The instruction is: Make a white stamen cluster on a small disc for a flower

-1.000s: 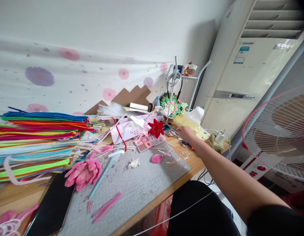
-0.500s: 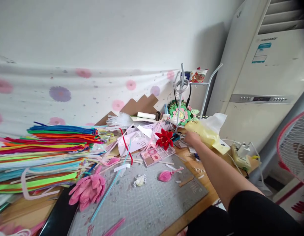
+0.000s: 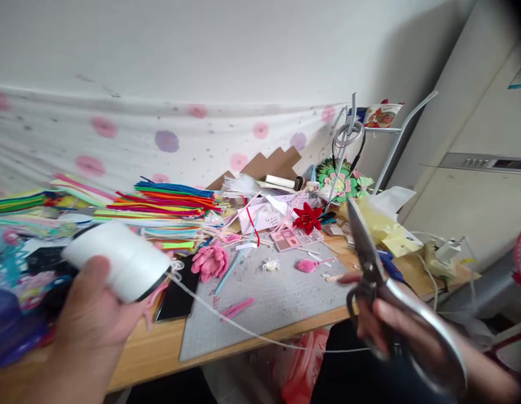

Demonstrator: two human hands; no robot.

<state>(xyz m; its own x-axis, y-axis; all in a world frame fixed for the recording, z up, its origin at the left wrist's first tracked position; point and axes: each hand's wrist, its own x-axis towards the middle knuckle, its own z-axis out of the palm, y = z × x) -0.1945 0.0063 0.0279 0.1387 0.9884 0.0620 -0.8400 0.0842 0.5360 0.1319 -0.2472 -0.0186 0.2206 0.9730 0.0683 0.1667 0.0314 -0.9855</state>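
Over the worktop's (image 3: 142, 350) left side, the left hand (image 3: 96, 314) curls round a white roll (image 3: 128, 258), probably light and smooth, best gripped mid-body; at right, the right hand (image 3: 382, 322) is wrapped about metal scissors (image 3: 364, 244), likely stiff, heavier, best taken by the handles.

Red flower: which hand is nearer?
Right. The right hand, holding scissors, is in front of the red flower and to its right; the left hand, gripping a white cylinder, is farther off, well to its left.
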